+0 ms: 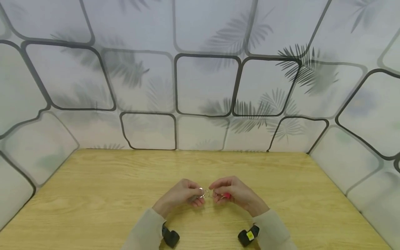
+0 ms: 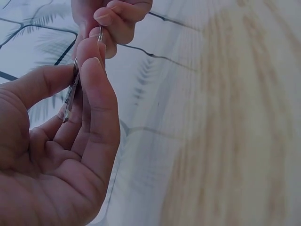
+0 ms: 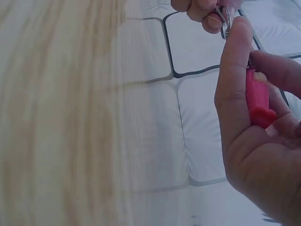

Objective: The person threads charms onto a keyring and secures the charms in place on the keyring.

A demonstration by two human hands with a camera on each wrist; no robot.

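Observation:
My left hand [image 1: 184,193] pinches a few flat metal keys [image 2: 69,101] between thumb and fingers, their tips pointing down toward the palm in the left wrist view. A metal key ring [image 1: 207,193] spans the small gap between the two hands. Across from it, my right hand [image 1: 235,191] grips a pink-red key fob [image 3: 257,96], thumb on one side and index finger on the other. The fob's rounded end points into the right palm. In the right wrist view, shiny metal loops [image 3: 225,22] show at the left fingertips; the right index finger hides part of the link.
Below the hands lies a light wood-grain table [image 1: 109,194]. Pale cloth walls [image 1: 206,83] with dark outlines and leaf prints stand at the back and both sides. Dark camera mounts [image 1: 170,237] are strapped at both wrists.

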